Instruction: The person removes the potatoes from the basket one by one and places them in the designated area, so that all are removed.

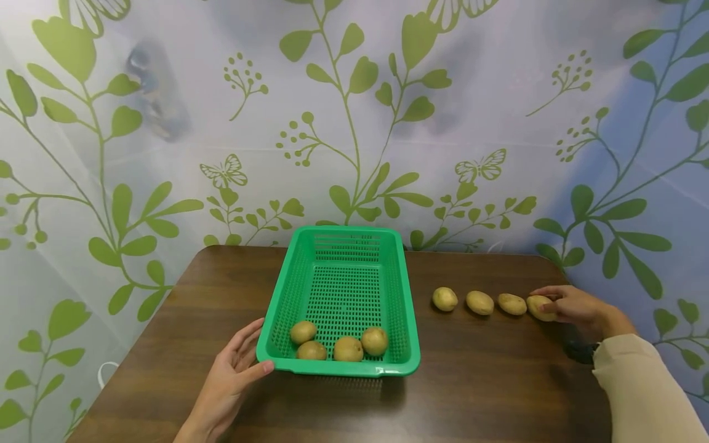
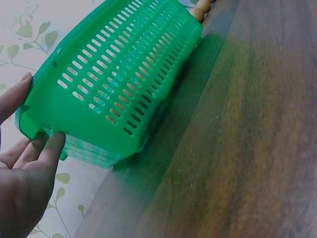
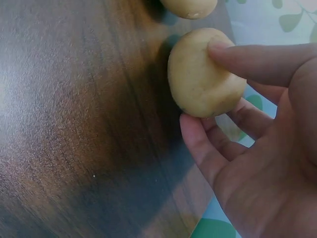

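Brown wood-grain table (image 1: 476, 381), pale leaf-patterned backdrop (image 1: 266, 141) behind, thin white loop (image 1: 101, 373)

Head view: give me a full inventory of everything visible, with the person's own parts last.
Rectangular perforated plastic basket: 1, green, middle of the table
Oval potatoes in the basket: 4, yellow-brown, near end
Oval potatoes in a row: 4, yellow-brown, right of the basket
Wood-grain table: 1, brown, beneath the basket
Leaf-and-butterfly-print backdrop: at least 1, whitish and green, behind the table
Thin curved thing: 1, white, left table edge, unidentifiable
Long sleeve: 1, cream, right forearm
Left hand: 1, bare, gripping the basket's near left corner
Right hand: 1, bare, pinching the rightmost potato
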